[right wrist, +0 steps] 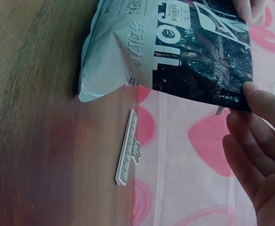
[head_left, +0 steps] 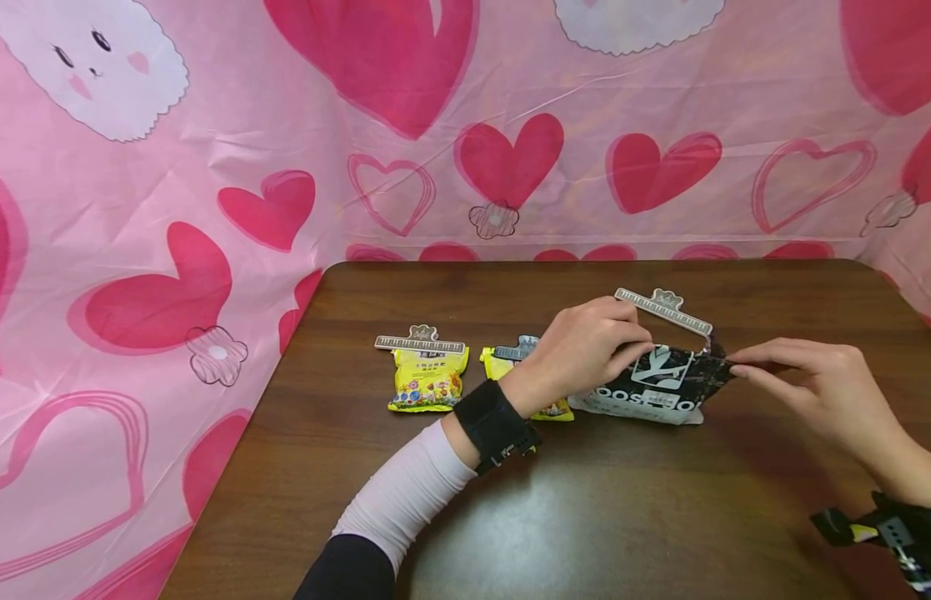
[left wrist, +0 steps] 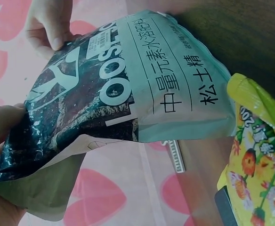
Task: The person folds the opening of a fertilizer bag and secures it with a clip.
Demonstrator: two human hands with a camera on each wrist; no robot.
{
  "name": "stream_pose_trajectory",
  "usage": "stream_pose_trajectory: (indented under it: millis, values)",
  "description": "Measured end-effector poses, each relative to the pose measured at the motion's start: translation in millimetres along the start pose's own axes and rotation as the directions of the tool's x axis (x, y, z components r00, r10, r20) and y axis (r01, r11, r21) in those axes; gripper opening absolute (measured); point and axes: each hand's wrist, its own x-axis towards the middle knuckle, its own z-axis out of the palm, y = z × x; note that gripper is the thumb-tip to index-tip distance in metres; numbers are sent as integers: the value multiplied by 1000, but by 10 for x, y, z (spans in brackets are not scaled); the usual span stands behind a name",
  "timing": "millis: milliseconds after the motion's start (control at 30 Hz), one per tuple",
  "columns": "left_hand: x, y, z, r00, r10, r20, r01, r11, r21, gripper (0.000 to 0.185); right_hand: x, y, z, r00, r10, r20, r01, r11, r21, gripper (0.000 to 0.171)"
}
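- Hands meet over the middle of the dark wooden desk (head_left: 585, 517), each taking one end of the top edge of a soil bag (head_left: 660, 385), so that the bag stands on its base with its mouth kept up.
- Left hand (head_left: 585, 350) has its fingers curled over the bag's upper left corner, a firm grip that steadies the pouch against the desk.
- Right hand (head_left: 818, 379) pinches the torn-looking right corner between thumb and fingertips; the right wrist view shows that thumb on the black printed edge, the other fingers loosely bent below it.
- Just behind the bag lies a grey sealing clip (head_left: 663, 310), flat on the desk and off the bag, within easy reach of either hand.
- To the left, partly hidden by the left wrist, sits a small yellow packet (head_left: 503, 360) with a clip across its top, and beside it a second yellow packet (head_left: 427, 379), clipped in the same way.
- Behind everything hangs a pink heart-patterned cloth (head_left: 285, 125).
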Motion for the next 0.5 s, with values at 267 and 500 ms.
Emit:
stream_pose_trajectory:
  millis: [267, 500]
  values:
    - [6, 0, -5, 1000, 24, -17, -24, 1000, 10, 19, -4, 21, 45, 996, -75, -54, 75, 997, -10, 30]
    - [0, -2, -5, 1000, 24, -2, -24, 1000, 3, 20, -3, 30, 74, 993, -110, -41, 110, 994, -17, 37]
